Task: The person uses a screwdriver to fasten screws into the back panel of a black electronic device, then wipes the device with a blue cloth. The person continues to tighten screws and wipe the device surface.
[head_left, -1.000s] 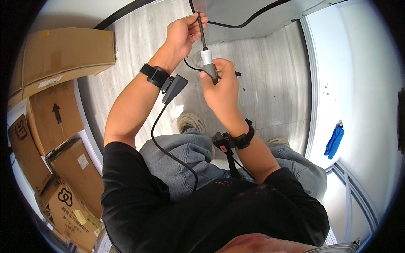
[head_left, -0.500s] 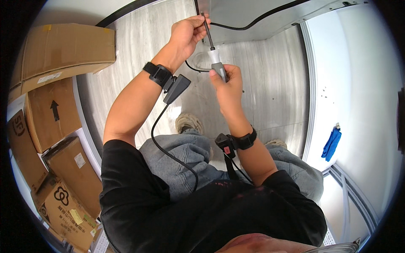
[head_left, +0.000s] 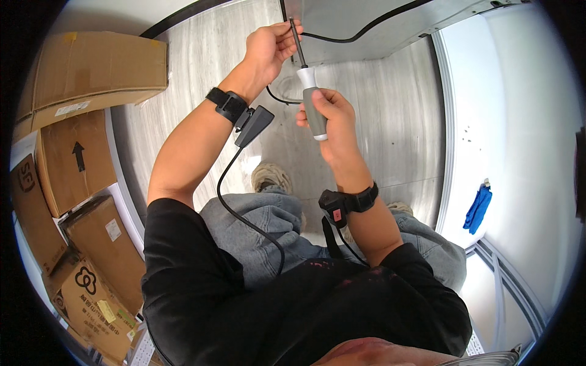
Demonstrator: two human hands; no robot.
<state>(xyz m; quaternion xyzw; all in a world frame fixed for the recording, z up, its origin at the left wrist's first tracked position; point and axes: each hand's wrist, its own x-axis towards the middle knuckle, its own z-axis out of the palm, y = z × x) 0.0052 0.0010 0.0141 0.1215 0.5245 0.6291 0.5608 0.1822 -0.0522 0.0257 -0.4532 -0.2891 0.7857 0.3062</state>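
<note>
A screwdriver [head_left: 316, 116] with a grey and white handle points away from me, its dark shaft reaching up to a grey metal panel [head_left: 366, 49]. Round the handle, the thumb and fingers of my right hand [head_left: 337, 116] are closed. At the far end of the shaft my left hand [head_left: 267, 52] pinches near the tip with thumb and forefinger; its other fingers curl loosely. Whether a screw sits at the tip is too small to make out. Past the fingertips a black cable [head_left: 354, 40] runs along the panel.
Cardboard boxes [head_left: 97, 76] are stacked along the left side. A blue cloth [head_left: 478, 208] hangs on the white wall at the right. My shoe [head_left: 272, 177] stands on the grey wood-look floor [head_left: 195, 91]. A wired device [head_left: 254, 125] is strapped to my left wrist.
My right hand has turned on the handle: the thumb now lies across it and more of the handle shows. The left hand stays almost where it was at the tip.
</note>
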